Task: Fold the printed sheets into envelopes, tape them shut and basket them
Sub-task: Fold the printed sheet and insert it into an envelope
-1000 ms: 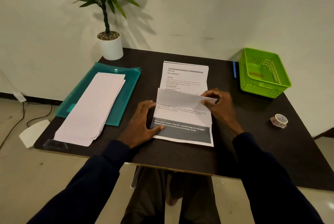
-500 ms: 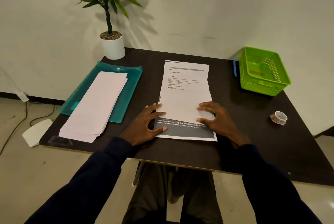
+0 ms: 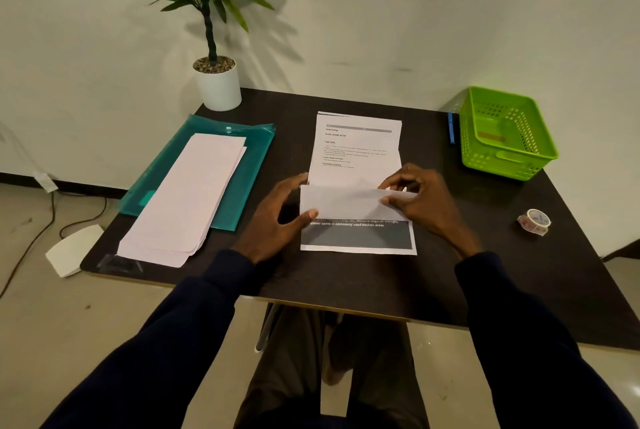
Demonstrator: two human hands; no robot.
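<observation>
A printed sheet (image 3: 358, 151) lies lengthwise in the middle of the dark table (image 3: 346, 279). Its middle part is folded into a white flap that stands slightly raised, above a grey printed band near the front edge. My left hand (image 3: 273, 217) holds the flap's left end, thumb on top and fingers behind it. My right hand (image 3: 426, 203) pinches the flap's right end between thumb and fingers. A green basket (image 3: 509, 155) stands at the far right. A roll of patterned tape (image 3: 535, 220) lies on the table to the right of my right hand.
A stack of white sheets (image 3: 187, 200) rests on a teal plastic folder (image 3: 249, 151) at the left. A potted plant (image 3: 218, 85) stands at the back left corner, and a blue pen (image 3: 451, 129) lies beside the basket. Cables run along the floor on the left.
Half a second ago both hands pressed flat on the fold. Now they have moved to the flap's two ends and grip it, and the flap stands slightly raised.
</observation>
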